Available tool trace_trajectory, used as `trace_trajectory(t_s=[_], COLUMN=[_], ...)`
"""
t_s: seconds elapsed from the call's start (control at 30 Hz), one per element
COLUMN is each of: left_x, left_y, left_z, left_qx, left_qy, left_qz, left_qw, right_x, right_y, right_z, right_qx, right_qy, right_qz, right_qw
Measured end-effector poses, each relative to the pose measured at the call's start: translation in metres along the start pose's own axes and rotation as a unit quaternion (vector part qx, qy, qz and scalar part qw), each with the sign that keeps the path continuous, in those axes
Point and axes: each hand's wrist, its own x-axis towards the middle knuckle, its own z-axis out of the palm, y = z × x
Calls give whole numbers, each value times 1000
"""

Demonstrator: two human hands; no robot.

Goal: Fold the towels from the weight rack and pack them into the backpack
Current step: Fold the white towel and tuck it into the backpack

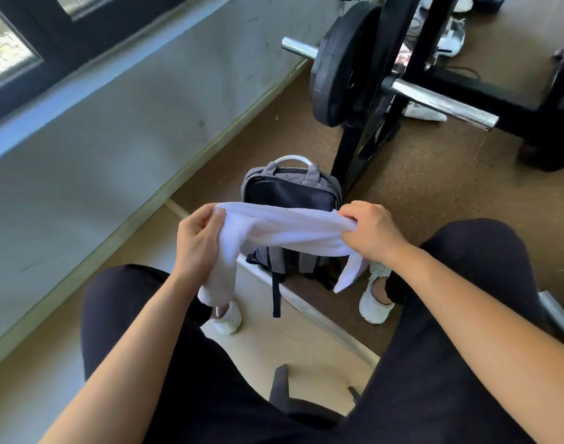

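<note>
While the person sits with knees apart, both hands hold one white towel (283, 229) up in the air over the floor. The left hand (199, 241) is closed around one end of it, and the loose part past that hand hangs down near the left shoe (227, 320). The right hand (372, 233) pinches the other end shut between thumb and fingers, and a short tail drops down by the right shoe (375, 302). The towel is bunched and stretched like a rope between the two hands, so it is not flat yet. Just behind it, the grey and black backpack (290, 193) stands on the floor between the feet, right next to the black weight rack (364, 129). I cannot tell if the backpack is open. I think the folding step has only just started. Next, the hands would need to find the corners and shake the towel out flat, then bring the ends together neatly. The towel is soft and floppy, so it may sag or twist if the corners are not held well.
</note>
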Motion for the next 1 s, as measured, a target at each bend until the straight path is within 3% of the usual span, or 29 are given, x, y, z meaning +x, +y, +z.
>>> trace_trajectory(t_s=[0.17, 0.3, 0.4, 0.5, 0.6, 0.73, 0.8, 0.9, 1.0], left_x=[-12, -6, -6, -1, 2, -1, -3, -11, -27], left_y=[-20, -28, -29, -34, -28, -21, -21, -13, 0], left_z=[-6, -12, -14, -20, -27, -20, -15, -5, 13], left_qx=[98, 138, 144, 115, 96, 22, -23, -98, -167], left_qy=[-4, 13, 11, 71, 100, 11, -43, -106, -142], left_qz=[-2, -49, -29, -20, -75, -231, -280, -302, -287], left_qw=[995, 989, 989, 991, 988, 973, 959, 942, 932], right_x=[3, 9, 11, 10, 7, -3, -5, -10, -15], right_y=[19, 28, 34, 35, 32, 27, 22, 0, -25], right_z=[-1, 0, -7, -18, -25, -24, -16, -5, 1], right_qx=[-44, -26, 34, 107, 162, 254, 323, 444, 500], right_qy=[-8, -32, 4, 68, 12, -126, -143, -124, -155], right_qz=[98, 150, 154, 153, 146, 165, 199, 216, 193], right_qw=[994, 988, 987, 980, 976, 945, 914, 861, 829])
